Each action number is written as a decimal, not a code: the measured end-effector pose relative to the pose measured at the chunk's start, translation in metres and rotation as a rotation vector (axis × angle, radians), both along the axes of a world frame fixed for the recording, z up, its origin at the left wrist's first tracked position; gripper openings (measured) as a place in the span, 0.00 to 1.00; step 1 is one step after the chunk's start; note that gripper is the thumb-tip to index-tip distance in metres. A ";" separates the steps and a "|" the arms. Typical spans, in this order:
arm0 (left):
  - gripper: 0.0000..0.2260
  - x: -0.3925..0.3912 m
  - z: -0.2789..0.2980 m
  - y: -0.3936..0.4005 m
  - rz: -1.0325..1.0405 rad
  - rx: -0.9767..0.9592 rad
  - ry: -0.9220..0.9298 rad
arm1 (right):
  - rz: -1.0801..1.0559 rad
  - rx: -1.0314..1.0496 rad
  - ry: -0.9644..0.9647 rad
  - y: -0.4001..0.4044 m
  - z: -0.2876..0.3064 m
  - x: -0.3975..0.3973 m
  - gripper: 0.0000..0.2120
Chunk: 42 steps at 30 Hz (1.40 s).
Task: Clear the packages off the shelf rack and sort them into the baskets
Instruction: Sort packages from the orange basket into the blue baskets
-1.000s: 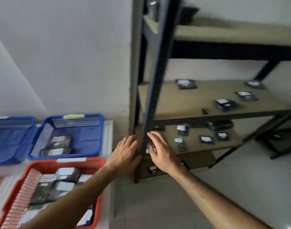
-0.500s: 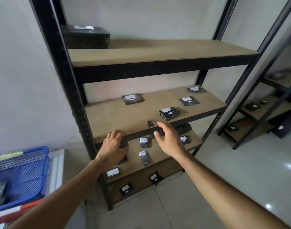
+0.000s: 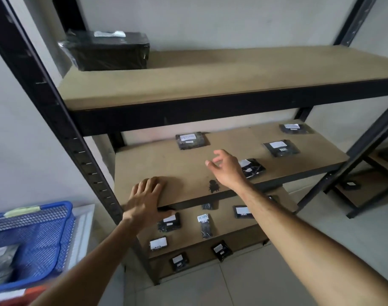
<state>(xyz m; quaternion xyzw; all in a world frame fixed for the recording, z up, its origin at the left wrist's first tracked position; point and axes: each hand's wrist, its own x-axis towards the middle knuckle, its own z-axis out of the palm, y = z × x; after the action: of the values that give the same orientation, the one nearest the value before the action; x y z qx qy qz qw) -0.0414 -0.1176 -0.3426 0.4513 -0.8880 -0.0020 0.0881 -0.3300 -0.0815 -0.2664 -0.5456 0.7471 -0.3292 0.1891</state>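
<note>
Over middle shelf (image 3: 177, 164), right hand (image 3: 227, 170) raised, left hand (image 3: 145, 198) flat on edge

I see the black-framed shelf rack (image 3: 62, 129) carrying one large black package (image 3: 107, 51) on its top board and small labelled packages (image 3: 190, 140) scattered, well apart, over the boards below.

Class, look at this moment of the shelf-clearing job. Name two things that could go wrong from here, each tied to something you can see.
1. The right hand reaches out open over the middle shelf, beside a package near the front edge; a careless sweep might knock it off.
2. The left hand rests on that shelf's front edge; leaning hard there might shift the rack and the small packages on it.
</note>
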 end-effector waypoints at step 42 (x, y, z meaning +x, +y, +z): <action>0.21 -0.001 0.015 0.058 0.083 0.040 0.202 | 0.461 0.181 -0.913 -0.003 0.001 -0.003 0.17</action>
<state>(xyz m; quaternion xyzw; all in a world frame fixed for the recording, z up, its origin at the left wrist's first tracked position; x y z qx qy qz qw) -0.0425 -0.0593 -0.3272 0.4868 -0.8550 -0.0613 0.1680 -0.3330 -0.0842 -0.2655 -0.4781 0.4745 -0.4176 0.6098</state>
